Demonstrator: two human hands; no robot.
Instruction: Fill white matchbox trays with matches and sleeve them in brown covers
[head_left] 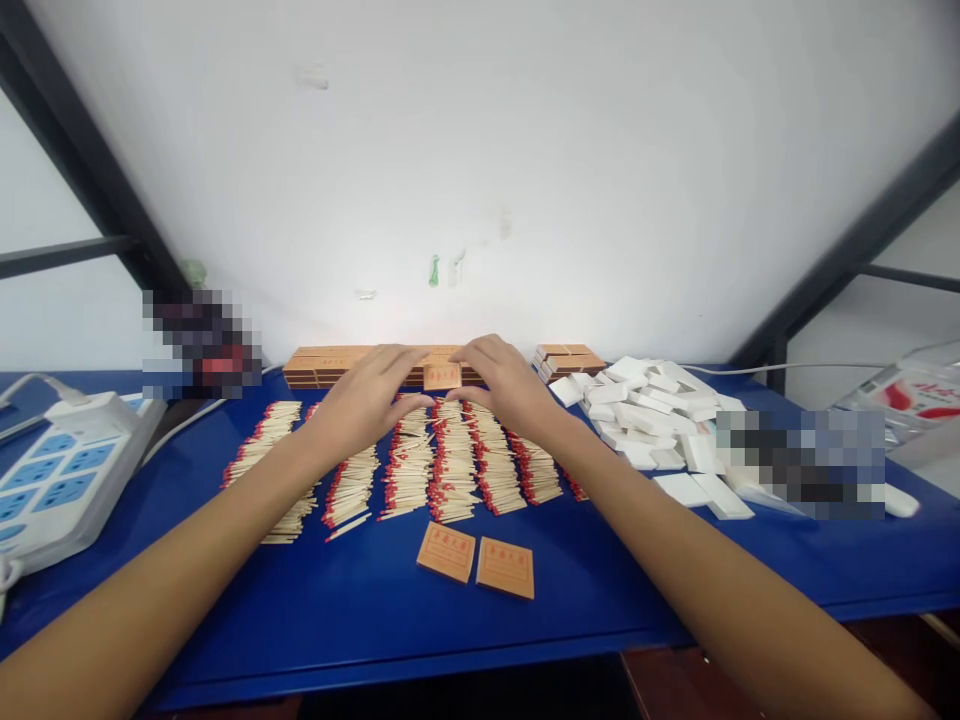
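Note:
Both my arms reach forward over a blue table [360, 610]. My left hand [364, 400] and my right hand [506, 385] meet at a small orange matchbox [442, 376], which they pinch between their fingertips just in front of a long row of stacked orange matchboxes [315, 368] against the wall. Beneath my hands lie several rows of red-tipped matches [450, 465]. Two more orange matchboxes [476, 563] lie flat near the front of the table.
A heap of white inner trays [652, 410] lies at the right, with a short stack of orange boxes [570, 358] behind it. A white power strip [56, 470] sits at the left edge. Dark metal frame bars rise on both sides.

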